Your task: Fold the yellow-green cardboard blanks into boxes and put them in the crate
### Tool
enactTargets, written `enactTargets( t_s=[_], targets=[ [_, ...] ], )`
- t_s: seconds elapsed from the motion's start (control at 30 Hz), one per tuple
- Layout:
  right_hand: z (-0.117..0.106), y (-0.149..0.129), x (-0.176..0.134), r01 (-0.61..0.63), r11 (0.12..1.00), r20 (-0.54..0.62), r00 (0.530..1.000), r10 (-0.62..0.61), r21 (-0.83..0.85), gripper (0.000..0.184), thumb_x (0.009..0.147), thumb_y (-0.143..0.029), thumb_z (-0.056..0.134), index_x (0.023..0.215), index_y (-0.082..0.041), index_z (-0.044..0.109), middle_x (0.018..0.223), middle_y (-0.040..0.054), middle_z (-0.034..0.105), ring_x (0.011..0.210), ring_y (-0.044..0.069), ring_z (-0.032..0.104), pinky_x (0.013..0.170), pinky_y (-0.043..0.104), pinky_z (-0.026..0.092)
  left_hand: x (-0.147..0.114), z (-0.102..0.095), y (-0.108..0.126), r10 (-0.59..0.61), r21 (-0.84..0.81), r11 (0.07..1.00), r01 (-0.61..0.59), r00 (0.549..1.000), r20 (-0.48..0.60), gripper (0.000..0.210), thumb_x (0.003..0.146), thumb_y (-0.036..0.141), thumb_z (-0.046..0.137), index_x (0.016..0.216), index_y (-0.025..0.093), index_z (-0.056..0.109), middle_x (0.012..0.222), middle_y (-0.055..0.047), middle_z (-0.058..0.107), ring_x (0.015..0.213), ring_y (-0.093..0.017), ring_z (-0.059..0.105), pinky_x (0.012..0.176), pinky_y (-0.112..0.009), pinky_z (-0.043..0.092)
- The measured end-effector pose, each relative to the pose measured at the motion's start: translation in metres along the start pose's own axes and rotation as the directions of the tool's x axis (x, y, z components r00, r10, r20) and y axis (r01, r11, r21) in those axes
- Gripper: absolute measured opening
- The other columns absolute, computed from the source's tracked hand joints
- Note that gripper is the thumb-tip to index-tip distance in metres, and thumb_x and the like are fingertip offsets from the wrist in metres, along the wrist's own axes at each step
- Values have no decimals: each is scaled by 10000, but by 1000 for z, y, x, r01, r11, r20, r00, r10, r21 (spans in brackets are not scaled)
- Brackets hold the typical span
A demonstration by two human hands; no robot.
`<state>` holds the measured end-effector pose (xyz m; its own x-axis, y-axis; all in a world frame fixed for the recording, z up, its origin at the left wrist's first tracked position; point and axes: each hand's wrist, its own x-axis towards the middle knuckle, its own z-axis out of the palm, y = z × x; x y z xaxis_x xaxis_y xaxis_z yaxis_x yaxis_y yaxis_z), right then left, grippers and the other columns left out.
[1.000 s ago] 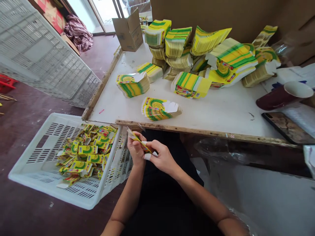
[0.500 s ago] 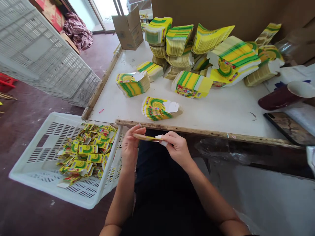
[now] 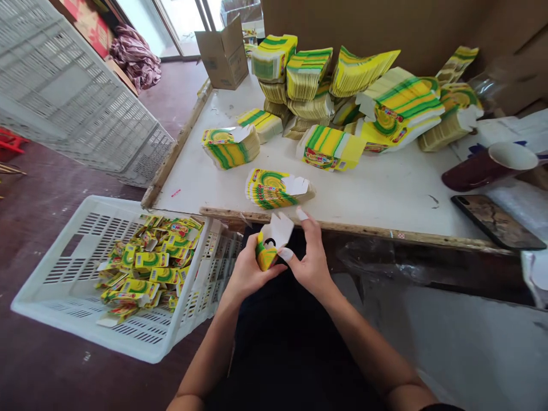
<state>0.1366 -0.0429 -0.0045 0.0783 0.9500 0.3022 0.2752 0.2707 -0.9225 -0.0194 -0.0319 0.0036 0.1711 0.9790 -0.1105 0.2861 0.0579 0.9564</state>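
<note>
Carton (image 3: pixel 266 258) in curled left grip (image 3: pixel 248 273), right grip (image 3: pixel 313 265) wide

Just off the near edge of the desk (image 3: pixel 385 197) we grip a small yellow-and-green carton (image 3: pixel 266 259) in our left hand (image 3: pixel 248 273), white flaps (image 3: pixel 281 229) standing open, while our right hand (image 3: pixel 313 265) has its thumb at the carton's mouth and its forefinger raised. Beside the desk's near left corner we have a white crate (image 3: pixel 81 335) of printed cartons (image 3: pixel 150 276), and by the near edge lies a fanned stack (image 3: pixel 272 188) of flattened ones. More stacks (image 3: pixel 309 74) crowd the far edge, with a cardboard box (image 3: pixel 226 60) at the far left corner.
</note>
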Motion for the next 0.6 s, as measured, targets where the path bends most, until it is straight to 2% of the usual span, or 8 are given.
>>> enactTargets(
  t_s=[0.03,0.1,0.17,0.23,0.3,0.4,0.5,0.6],
  targets=[
    [3,1,-1,-97,989,25,995,95,113,630,891,-416,599,1470,-257,408,1482,120,478,1394,308,423,1144,535,366,0,4,0,8,10,1000,-8,1000,-16,590,545,312,883,1046,212,589,875,-6,705,768,-205,671,710,-308,526],
    [9,3,-1,-286,905,167,955,244,316,553,929,-488,503,1424,-244,480,1377,100,593,1307,283,530,1092,478,443,-1,8,-2,51,30,998,-49,997,-63,623,519,310,889,1052,220,580,877,-7,705,779,-216,678,716,-319,527],
    [15,3,0,-433,788,308,895,321,437,516,929,-515,466,1338,-223,582,1256,83,682,1204,274,615,1043,452,491,0,11,-7,111,60,993,-104,986,-127,656,504,308,892,1074,230,577,896,-14,709,799,-228,686,730,-333,533],
    [16,3,3,-508,698,376,857,353,504,492,894,-485,520,1291,-218,632,1242,73,699,1181,277,634,1032,447,504,0,12,-14,175,102,982,-159,971,-164,691,518,306,885,1125,239,562,974,-37,714,851,-243,696,756,-349,545],
    [14,1,7,-541,645,406,839,363,540,467,850,-408,580,1281,-240,648,1313,54,667,1228,274,610,1053,443,494,0,12,-19,243,148,964,-220,956,-162,720,558,308,866,1192,248,529,1103,-70,698,945,-257,697,798,-364,557],
    [9,0,11,-561,619,430,825,366,549,456,808,-347,616,1252,-259,668,1382,33,622,1293,272,565,1094,452,463,0,14,-23,352,194,925,-327,929,-112,727,641,304,823,1275,264,469,1242,-97,650,1074,-261,675,876,-381,556],
    [8,1,11,-546,634,425,834,352,548,476,830,-407,614,1276,-244,648,1401,53,605,1330,276,532,1140,473,411,2,15,-22,425,206,889,-409,904,-40,700,707,297,780,1314,263,432,1269,-110,635,1112,-254,663,911,-384,548],
    [9,2,9,-526,664,414,845,337,532,532,871,-531,576,1313,-238,618,1413,80,593,1342,286,517,1150,490,394,5,15,-20,405,206,894,-398,914,9,702,716,306,764,1328,254,423,1224,-115,644,1074,-251,669,887,-379,555]
  ],
)
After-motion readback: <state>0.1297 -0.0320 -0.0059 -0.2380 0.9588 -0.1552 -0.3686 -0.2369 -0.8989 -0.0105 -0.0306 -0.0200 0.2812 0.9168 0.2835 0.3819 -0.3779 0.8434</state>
